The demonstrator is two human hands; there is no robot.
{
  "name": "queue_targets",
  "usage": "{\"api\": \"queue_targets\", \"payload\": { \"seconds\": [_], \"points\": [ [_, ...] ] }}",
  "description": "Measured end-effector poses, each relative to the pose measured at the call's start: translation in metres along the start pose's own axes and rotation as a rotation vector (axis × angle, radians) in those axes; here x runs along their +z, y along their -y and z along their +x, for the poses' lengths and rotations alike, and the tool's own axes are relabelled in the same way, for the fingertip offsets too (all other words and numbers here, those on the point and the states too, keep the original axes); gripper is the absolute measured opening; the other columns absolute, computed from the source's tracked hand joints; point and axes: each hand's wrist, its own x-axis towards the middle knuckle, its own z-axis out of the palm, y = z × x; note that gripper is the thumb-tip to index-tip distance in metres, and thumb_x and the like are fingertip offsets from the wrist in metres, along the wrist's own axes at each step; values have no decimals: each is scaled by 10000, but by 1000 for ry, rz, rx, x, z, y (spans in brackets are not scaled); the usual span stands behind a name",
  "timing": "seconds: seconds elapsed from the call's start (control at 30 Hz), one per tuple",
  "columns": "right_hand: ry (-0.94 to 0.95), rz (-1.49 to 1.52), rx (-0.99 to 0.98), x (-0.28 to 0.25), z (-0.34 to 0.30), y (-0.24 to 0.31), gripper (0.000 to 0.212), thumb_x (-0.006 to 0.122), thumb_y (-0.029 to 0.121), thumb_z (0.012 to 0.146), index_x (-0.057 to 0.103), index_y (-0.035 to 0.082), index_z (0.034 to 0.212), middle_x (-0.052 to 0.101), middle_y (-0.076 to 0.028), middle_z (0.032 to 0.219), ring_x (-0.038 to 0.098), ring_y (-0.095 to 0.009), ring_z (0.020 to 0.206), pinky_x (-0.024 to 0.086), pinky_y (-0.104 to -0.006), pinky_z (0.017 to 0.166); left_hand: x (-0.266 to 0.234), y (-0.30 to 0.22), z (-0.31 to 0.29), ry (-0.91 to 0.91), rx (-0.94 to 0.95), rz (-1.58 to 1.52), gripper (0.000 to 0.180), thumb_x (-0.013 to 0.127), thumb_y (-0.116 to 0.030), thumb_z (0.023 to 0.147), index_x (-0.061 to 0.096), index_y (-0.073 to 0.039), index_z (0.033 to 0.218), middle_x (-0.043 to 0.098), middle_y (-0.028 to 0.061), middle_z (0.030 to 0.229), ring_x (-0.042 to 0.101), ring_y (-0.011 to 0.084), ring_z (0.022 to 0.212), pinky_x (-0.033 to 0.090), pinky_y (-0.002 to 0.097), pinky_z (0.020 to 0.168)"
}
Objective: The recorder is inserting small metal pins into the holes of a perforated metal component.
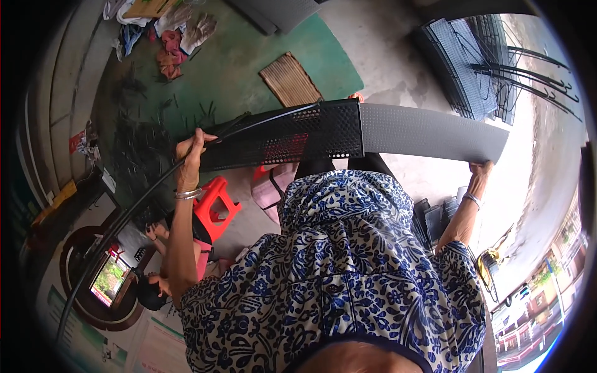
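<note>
A long black perforated panel (273, 138) stretches across in front of my body. Beside its right end, and seemingly overlapping it, runs a grey dimpled sheet (429, 128). My right hand (481, 169) is closed on the lower far-right corner of that sheet, its fingers partly hidden. At the panel's left end my left hand (191, 152) is closed around a long thin black strip (134, 214). The strip passes through the hand and lies along the panel's upper side. Whether the left hand also grips the panel is hidden.
Close at left are a red plastic stool (216, 208) and another person (152, 289). Black offcuts (140, 143) and a cardboard piece (289, 79) lie on the green floor. Wire racks with hooked rods (463, 68) stand at far right; cloth scraps (171, 53) lie far left.
</note>
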Motion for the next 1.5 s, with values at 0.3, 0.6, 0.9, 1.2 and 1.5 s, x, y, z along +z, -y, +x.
{"api": "queue_targets", "payload": {
  "seconds": [0.3,0.6,0.9,1.2,1.5],
  "points": [
    [47,-117,-89,94,-46,-43,719,445,471,909,250,-34,1381,318,-238,1388,446,-333,1190,483,-471,896,29,-15,-19,14,103,-104,404,465,-271,970,662,46,817,639,71,722,559,131,690,419,274,677],
    [112,-160,-104,173,-149,-101,843,422,634,858,200,88,1459,217,-202,1484,265,-397,1344,257,-616,1055,44,-28,-22,-3,117,-157,394,483,-281,964,671,33,817,643,95,736,577,160,710,426,294,693],
    [455,-243,-100,162,-148,-187,745,508,584,853,369,65,1369,428,-162,1341,441,-345,1199,413,-530,970,50,-31,-20,72,213,-170,380,473,-263,967,672,47,875,430,21,623,477,117,633,386,277,619],
    [401,-132,263,160,-177,-269,855,452,677,846,309,39,1397,399,-178,1372,438,-333,1219,412,-484,997,47,-1,-16,-50,267,-195,131,642,-78,850,646,9,751,480,77,561,485,197,518,385,323,499],
    [529,-555,-244,162,-135,-289,431,594,84,842,467,-56,1229,575,-157,1182,576,-233,1035,494,-355,821,30,37,-3,-74,303,-245,190,693,-96,811,599,-3,675,448,59,529,450,189,481,333,320,462]
  ]
}}
